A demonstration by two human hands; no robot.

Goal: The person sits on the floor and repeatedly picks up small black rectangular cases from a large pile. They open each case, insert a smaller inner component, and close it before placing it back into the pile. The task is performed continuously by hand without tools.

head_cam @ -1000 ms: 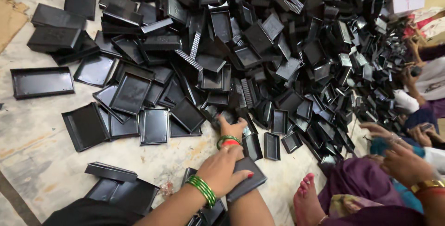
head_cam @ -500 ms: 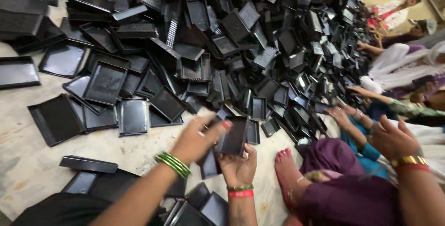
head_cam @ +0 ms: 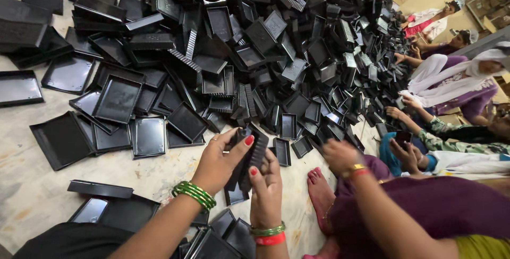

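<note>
At six o'clock, left hand (head_cam: 220, 160) and right hand (head_cam: 265, 187) are gripping black ribbed pieces (head_cam: 248, 155) closed-fingered; huge tray heap (head_cam: 276, 52) at twelve remaining unsorted.

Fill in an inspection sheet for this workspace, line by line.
Surface: pale stone floor, stained.
Job's things: ridged black plastic piece, upright between both hands.
Clutter: heap of black plastic trays; loose trays at its edge.
Grippers: left hand and right hand both grip the piece.
Cables: nothing seen.
Surroundings: other people sit along the right; a bare foot nearby.
</note>
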